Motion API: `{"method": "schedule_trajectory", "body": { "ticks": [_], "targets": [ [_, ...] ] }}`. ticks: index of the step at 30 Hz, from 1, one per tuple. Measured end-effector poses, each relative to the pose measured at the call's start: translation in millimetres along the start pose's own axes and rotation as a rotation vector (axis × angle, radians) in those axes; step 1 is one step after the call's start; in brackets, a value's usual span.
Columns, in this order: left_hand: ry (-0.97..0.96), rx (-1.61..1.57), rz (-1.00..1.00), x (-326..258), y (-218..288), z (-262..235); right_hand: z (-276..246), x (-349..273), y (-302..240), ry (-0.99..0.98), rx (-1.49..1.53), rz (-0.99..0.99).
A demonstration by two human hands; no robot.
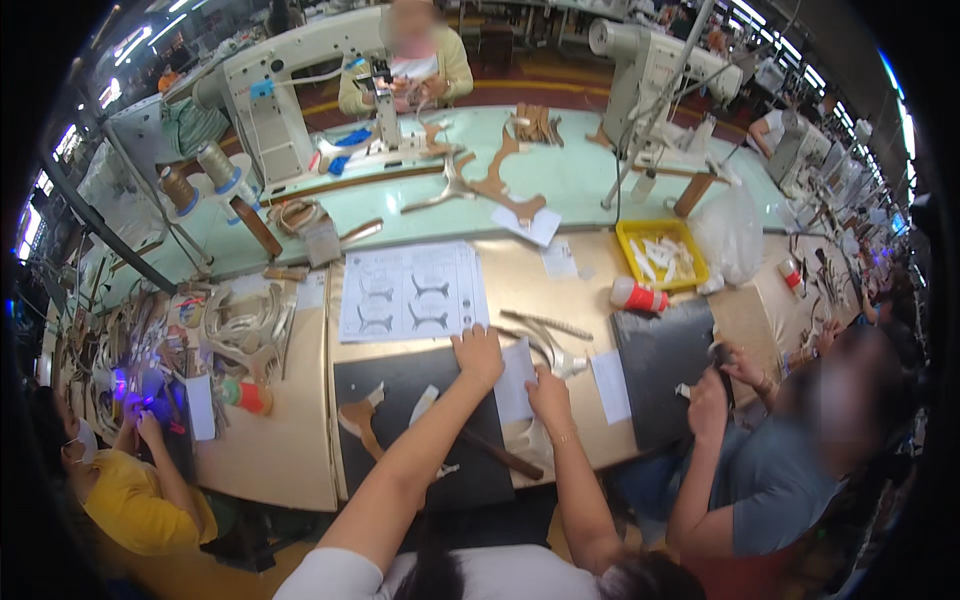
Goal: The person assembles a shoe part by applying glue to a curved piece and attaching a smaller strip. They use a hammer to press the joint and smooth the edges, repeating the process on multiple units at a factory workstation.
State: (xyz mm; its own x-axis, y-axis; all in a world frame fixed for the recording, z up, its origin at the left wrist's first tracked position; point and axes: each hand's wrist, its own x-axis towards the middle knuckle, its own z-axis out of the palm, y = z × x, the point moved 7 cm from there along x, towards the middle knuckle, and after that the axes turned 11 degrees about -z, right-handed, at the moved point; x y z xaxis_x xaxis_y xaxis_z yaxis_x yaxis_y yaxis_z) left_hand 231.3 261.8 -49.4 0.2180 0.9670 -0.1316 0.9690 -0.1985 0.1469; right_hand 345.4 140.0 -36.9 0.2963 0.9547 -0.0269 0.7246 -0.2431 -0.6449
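Note:
My left hand lies at the lower right corner of a printed sheet with drawings of curved parts, its fingers stretched over the edge. Between my hands is a white paper slip; my right hand pinches its right edge. Below my left forearm a black mat bears a brown curved leather piece and a dark brown strip. Just beyond my right hand are a dark textured strip and pale curved pieces. Another white slip lies farther right.
A yellow tray of white pieces and a red-and-white bottle stand beyond a second black mat. People work on both sides and across the table. Sewing machines and leather pieces occupy the far green table.

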Motion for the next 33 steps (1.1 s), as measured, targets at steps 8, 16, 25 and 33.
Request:
{"method": "schedule_trajectory", "body": {
  "ticks": [8, 16, 25, 33],
  "targets": [
    [0.198, -0.142, -0.106, -2.7, -20.3, -1.1, 2.6, 1.9, 10.8, -0.039, 0.061, -0.067],
    [0.373, -0.349, -0.150, -1.8, -29.7, 0.1, 6.4, 9.6, 26.9, 0.017, 0.280, -0.171],
    [0.380, -0.464, -0.159, -9.4, -33.4, -8.0, 8.3, 12.0, 31.6, -0.050, 0.428, -0.168],
    [0.318, -0.492, -0.172, -9.4, -32.5, -21.1, -0.3, 11.3, 51.3, 0.084, 0.194, -0.127]
  ]
}}
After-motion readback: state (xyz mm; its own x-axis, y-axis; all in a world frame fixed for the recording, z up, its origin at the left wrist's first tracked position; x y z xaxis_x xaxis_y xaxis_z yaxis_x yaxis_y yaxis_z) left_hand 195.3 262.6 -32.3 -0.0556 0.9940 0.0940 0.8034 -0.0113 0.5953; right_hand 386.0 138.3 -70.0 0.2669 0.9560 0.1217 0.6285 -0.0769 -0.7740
